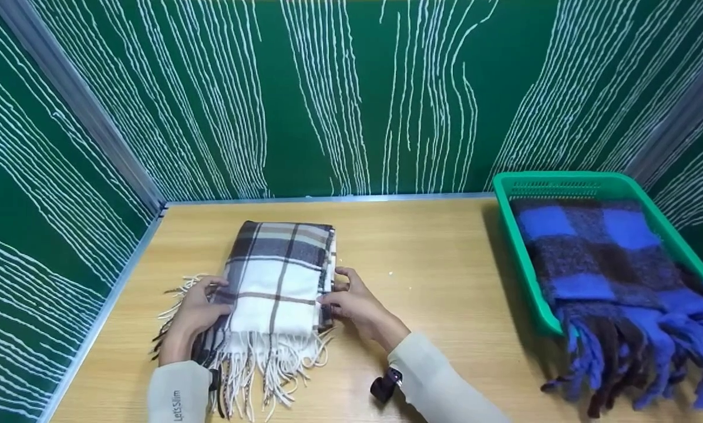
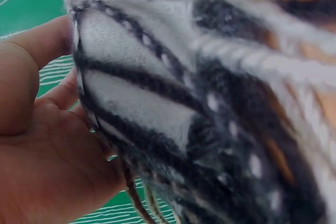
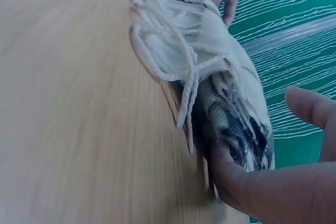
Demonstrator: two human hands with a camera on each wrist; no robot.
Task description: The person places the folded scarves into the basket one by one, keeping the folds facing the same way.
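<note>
A folded plaid scarf in white, dark grey and brown lies on the table, with white fringe spread toward the near edge. Along its left side rests my left hand, thumb and fingers apart against the cloth edge; the left wrist view shows the palm beside it, some fingertips hidden behind the cloth. My right hand touches the right side. In the right wrist view a finger reaches into the layered edge at the tabletop, while another digit stands off the cloth.
At the right, a green plastic basket holds a folded blue and dark brown checked scarf, its thick fringe hanging over the near rim. Green walls with white wavy lines border the wooden table at the back and sides.
</note>
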